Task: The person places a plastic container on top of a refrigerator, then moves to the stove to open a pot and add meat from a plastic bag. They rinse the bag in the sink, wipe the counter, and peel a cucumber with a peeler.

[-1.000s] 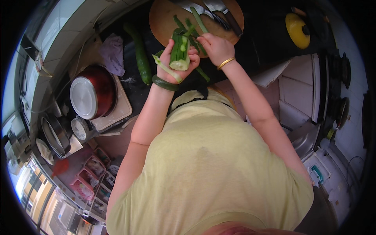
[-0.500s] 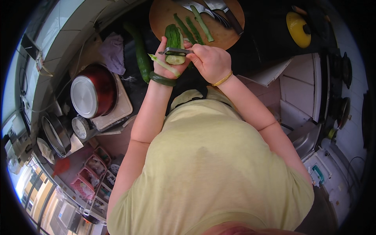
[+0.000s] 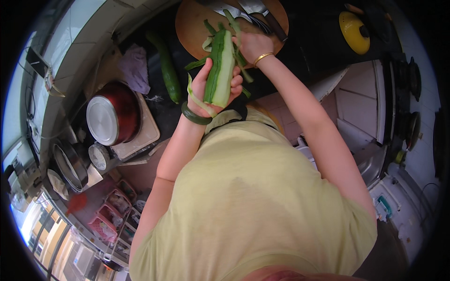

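Observation:
My left hand (image 3: 202, 86) is wrapped around a partly peeled cucumber (image 3: 219, 70), which is tilted away from me. Its surface shows dark green skin beside a long pale stripe. A thin strip of peel (image 3: 191, 89) hangs over the left wrist, near a dark green bangle (image 3: 195, 114). Closed fingers of my right hand (image 3: 255, 48) are at the cucumber's far right side; the peeler gripped there earlier is now hidden. Long peel strips (image 3: 233, 22) lie around the cucumber's far end, some over the round wooden board (image 3: 191, 29).
Two knives with dark handles, one a cleaver (image 3: 274, 25), rest on the board. Left of it lies a whole cucumber (image 3: 168, 70), then a purple cloth (image 3: 135, 68) and an upturned red pot (image 3: 115, 114). A yellow lid (image 3: 352, 32) sits at the far right, beyond an open cabinet door (image 3: 330, 84).
My right hand has moved slightly away and right, taking the peeler out of sight. The cucumber has come nearer to me and shows a broader pale stripe. My left hand has shifted nearer.

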### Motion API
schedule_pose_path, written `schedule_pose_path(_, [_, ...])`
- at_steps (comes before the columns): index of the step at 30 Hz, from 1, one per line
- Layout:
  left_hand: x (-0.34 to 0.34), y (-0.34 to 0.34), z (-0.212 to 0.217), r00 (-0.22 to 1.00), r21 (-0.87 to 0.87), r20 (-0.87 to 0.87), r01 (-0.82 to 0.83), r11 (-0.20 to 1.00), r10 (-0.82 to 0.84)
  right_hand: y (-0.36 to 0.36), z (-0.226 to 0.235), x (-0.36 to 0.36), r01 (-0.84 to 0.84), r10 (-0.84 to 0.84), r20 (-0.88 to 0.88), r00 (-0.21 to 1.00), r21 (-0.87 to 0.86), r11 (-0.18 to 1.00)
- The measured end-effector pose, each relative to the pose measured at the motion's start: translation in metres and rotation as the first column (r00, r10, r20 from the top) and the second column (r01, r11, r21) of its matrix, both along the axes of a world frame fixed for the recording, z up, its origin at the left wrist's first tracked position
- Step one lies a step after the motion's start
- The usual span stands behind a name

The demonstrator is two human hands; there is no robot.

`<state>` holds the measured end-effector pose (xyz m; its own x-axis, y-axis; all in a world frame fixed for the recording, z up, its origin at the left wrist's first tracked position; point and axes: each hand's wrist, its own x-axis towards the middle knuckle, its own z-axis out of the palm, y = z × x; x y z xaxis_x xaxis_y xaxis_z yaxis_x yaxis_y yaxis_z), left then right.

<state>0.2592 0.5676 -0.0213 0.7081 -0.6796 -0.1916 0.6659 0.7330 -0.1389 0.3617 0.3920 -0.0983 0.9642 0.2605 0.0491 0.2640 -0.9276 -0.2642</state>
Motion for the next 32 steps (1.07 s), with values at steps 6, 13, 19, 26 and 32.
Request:
schedule_pose_path(6, [0.007, 0.040, -0.011, 0.986, 0.462, 0.079, -0.168, 0.871, 0.148, -0.019, 0.019, 0.023, -0.001, -0.006, -0.059, 0.998, -0.115, 0.993])
schedule_pose_path(13, [0.063, 0.035, -0.024, 0.559, 0.067, 0.453, -0.798, -0.599, -0.695, -0.011, 0.045, 0.036, 0.004, -0.032, 0.081, 0.996, 0.324, 0.946])
schedule_pose_path(19, [0.115, 0.007, -0.048, 0.671, 0.629, 0.739, -0.658, -0.414, 0.056, 0.021, 0.055, -0.009, 0.116, 0.224, -0.235, 0.946, 0.890, 0.441])
schedule_pose_path(26, [0.096, 0.046, -0.043, 0.968, 0.204, 0.114, -0.241, 0.949, 0.222, 0.020, 0.077, -0.024, -0.004, 0.073, -0.070, 0.995, 0.698, 0.716])
schedule_pose_path(32, [0.079, 0.040, -0.033, 0.973, 0.246, 0.074, -0.229, 0.942, 0.217, 0.022, 0.103, -0.042, -0.349, 0.259, 0.262, 0.930, 0.398, 0.848])
